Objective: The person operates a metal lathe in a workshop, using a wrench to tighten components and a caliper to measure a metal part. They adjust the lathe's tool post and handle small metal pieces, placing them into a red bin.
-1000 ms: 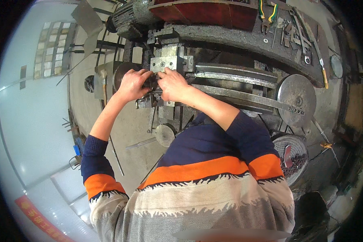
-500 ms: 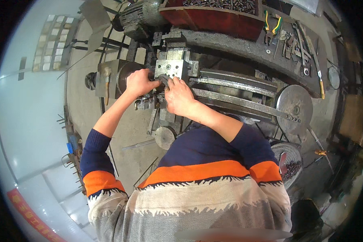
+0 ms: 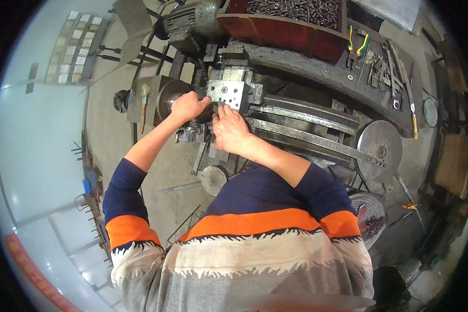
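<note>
One view only, from the head camera, looking down on a metalworking lathe.

Left hand (image 3: 188, 106): closed in a loose fist against the round chuck (image 3: 167, 99) at the machine's left end. What is enclosed by the fingers cannot be told; the grip seems placed there to steady or turn something at the spindle.

Right hand (image 3: 230, 130): laid palm-down just below the square steel tool block (image 3: 230, 93), fingers curled toward the gap between chuck and block. Whether anything is pinched under the fingertips is hidden. Both hands are brought almost together at that gap, presumably because the work is clamped there.

Tool block: grey, drilled with several holes, seated on the carriage just right of the chuck.

Bed rails (image 3: 301, 130): long, bare steel, running off to the right.

Round grey disc (image 3: 378, 144): seen at the rails' right end.

Small handwheel (image 3: 213, 179): mounted below the hands, untouched.

Red tray (image 3: 291, 23): set behind the lathe, filled with small dark metal parts, within arm's reach.

Hand tools (image 3: 385, 67): pliers with yellow and green grips, spanners and the like, scattered on the ledge at upper right.

Perforated round basket (image 3: 369, 216): standing low at the right, beside the striped sleeve.
</note>
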